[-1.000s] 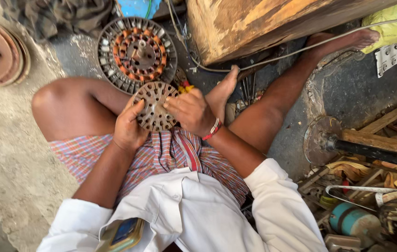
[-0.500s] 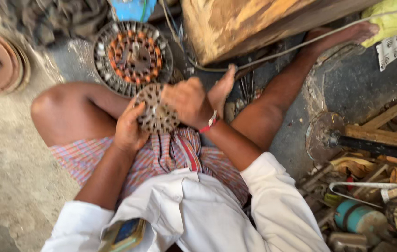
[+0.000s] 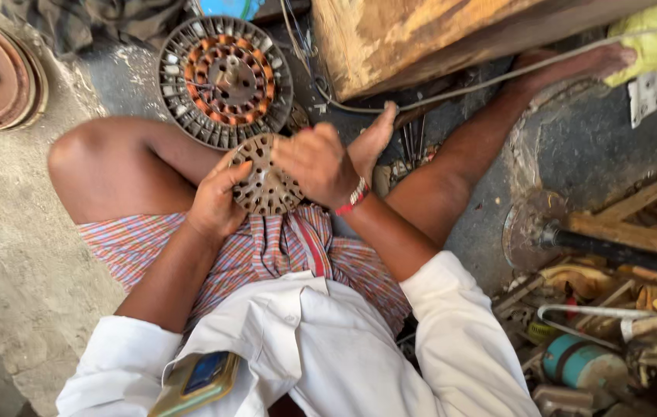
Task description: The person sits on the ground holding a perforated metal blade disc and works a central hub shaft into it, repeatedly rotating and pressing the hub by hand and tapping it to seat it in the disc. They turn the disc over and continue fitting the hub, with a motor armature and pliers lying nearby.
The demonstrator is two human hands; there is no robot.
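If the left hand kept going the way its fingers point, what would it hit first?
Probably the round perforated metal disc that the left hand already touches; beyond it the right hand, though depth is unclear.

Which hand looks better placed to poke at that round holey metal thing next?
Probably the right hand: it lies over the holed metal disc, fingers free, while the left hand grips the disc's edge to steady it.

A phone [image 3: 196, 380] with a dark blue screen and tan case sits in the white shirt pocket [image 3: 213, 363].
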